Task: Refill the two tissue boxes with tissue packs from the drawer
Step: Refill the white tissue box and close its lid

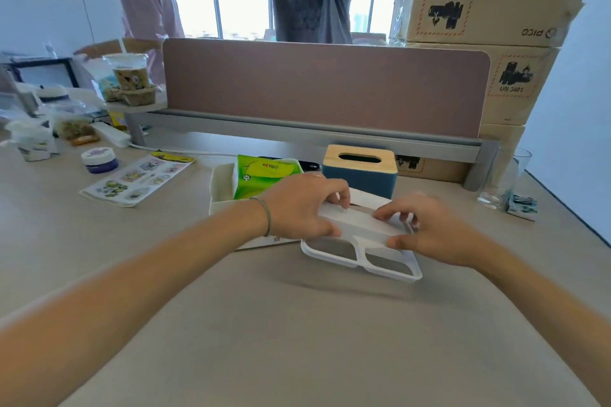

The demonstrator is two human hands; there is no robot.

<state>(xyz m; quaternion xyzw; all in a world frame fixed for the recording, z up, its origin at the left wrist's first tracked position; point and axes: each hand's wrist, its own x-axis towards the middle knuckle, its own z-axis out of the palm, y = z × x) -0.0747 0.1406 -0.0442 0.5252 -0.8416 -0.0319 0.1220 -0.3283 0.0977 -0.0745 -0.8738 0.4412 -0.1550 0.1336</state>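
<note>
While two hands [297, 205] [429, 231] grip one white lid [360, 248], one green pack [261, 175] waits.

Both hands [299, 205] [433, 231] grip white lid [360, 241] — desk [297, 324].

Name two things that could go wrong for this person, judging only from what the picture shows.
1. Both hands, left and right, grip the white lid while it is tilted; it may slip or snag.
2. The drinking glass stands near the right elbow's path and could be knocked over.
</note>
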